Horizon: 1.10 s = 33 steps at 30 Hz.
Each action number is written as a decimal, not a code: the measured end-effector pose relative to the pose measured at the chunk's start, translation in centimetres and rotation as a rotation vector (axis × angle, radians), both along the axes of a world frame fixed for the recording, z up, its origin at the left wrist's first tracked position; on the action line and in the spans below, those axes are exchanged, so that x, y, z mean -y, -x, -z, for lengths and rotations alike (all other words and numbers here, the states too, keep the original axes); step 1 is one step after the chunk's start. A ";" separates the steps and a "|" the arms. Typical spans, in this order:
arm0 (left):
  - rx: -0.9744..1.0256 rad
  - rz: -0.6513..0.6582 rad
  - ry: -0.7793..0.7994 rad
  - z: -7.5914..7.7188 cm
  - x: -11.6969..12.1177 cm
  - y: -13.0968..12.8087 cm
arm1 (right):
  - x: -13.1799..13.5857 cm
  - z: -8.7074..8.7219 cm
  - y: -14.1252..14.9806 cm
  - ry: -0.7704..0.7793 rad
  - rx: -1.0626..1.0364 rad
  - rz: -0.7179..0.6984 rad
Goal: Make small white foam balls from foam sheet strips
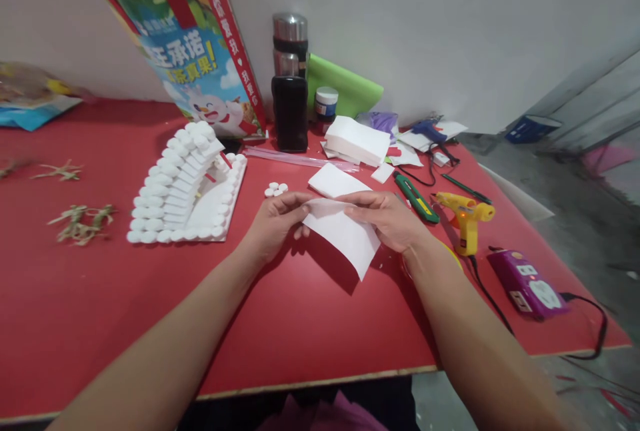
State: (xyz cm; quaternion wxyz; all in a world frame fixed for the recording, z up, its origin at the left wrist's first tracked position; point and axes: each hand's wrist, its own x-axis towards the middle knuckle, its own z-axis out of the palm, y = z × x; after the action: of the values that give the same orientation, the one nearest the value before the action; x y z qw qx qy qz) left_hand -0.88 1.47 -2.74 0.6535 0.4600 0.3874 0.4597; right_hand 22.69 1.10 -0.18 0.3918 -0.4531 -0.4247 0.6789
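Note:
A sheet of white paper (345,234) is held up between my two hands above the red table, its lower edge curling toward me. My left hand (275,228) pinches its upper left corner between thumb and fingers. On the upper right edge, my right hand (387,218) grips it the same way. Just behind lies another folded white paper (337,181). Several small white discs (276,189) sit beyond my left hand. Further left stands a white model staircase (185,191) edged with round white pieces.
At right lie a green utility knife (416,198), a yellow glue gun (465,218) with its light on and a purple power strip (527,284). A black bottle (290,114), a jar (326,103) and a colourful bag (200,51) stand behind. Straw figures (85,223) lie left.

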 end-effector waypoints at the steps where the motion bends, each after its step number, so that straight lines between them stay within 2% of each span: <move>1: -0.004 0.002 -0.001 0.0 0.0 0.0 | 0.0 0.0 0.0 -0.008 0.000 -0.009; 5: -0.025 -0.004 0.009 -0.3 0.1 0.1 | 0.1 -0.4 0.0 0.020 -0.005 -0.014; 10: 0.090 -0.116 0.090 -0.1 -0.5 0.0 | 0.0 -0.7 -0.2 0.048 -0.012 0.020; 14: 0.164 -0.142 0.155 -0.1 -0.9 0.1 | -0.4 -0.4 -0.4 -0.042 -0.050 0.086; 18: 0.156 -0.111 0.193 -0.2 -0.7 0.1 | -0.9 -0.1 -0.7 -0.190 -0.152 0.270; 20: 0.143 -0.089 0.206 -0.3 -0.6 0.1 | -1.0 -0.1 -0.7 -0.244 -0.153 0.303; 22: 0.132 -0.065 0.212 -0.3 -0.4 0.0 | -0.9 -0.2 -0.5 -0.244 -0.070 0.267; 26: 0.116 -0.030 0.206 -0.5 -0.3 -0.1 | -0.1 -0.2 0.6 -0.150 0.077 0.114; 30: 0.088 -0.033 0.180 -0.8 -0.3 -0.2 | 0.5 -0.1 1.2 -0.047 0.041 -0.069; 33: 0.086 -0.059 0.133 -0.9 -0.3 -0.3 | 0.4 0.1 1.0 -0.024 -0.010 -0.043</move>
State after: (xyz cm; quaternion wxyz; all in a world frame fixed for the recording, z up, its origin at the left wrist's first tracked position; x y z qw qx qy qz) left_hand -0.58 1.75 -1.84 0.6849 0.3836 0.4020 0.4713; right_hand 21.67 0.75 -0.24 0.3845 -0.4356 -0.4407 0.6842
